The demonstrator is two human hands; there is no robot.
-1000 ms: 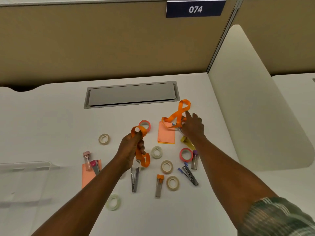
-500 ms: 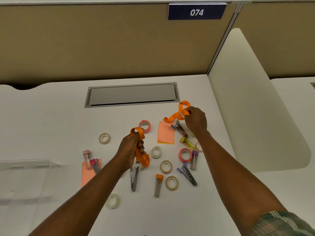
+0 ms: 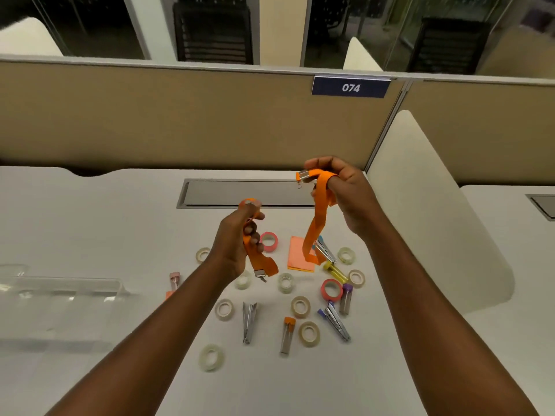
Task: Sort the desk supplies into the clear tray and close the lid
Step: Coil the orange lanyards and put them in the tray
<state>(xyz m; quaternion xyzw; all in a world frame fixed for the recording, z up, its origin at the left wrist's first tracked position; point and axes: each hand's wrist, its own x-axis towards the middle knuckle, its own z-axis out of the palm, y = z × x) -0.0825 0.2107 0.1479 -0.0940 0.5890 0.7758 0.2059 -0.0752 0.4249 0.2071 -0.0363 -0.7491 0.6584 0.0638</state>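
White surface point(image 3: 90, 220) carries tape rolls point(image 3: 300, 306), small staplers point(image 3: 335, 324) and sticky notes point(image 3: 298, 253) scattered outside the clear tray point(image 3: 69, 288) at left, which shows nothing inside: sorting looks barely begun. Left grip point(image 3: 234, 238) clenches one orange lanyard point(image 3: 264, 265); right grip point(image 3: 345, 190) pinches a second lanyard point(image 3: 316, 226) near its clip, tail hanging over the sticky notes.

White "074" on a dark blue plate point(image 3: 350, 87) atop the partition point(image 3: 180, 115).

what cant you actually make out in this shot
Head view:
- clear tray: cut off by the left edge; too transparent to tell its lid.
- pink-capped tube: lower end behind the left forearm.
- left hand: fingers cover the middle of its orange lanyard.
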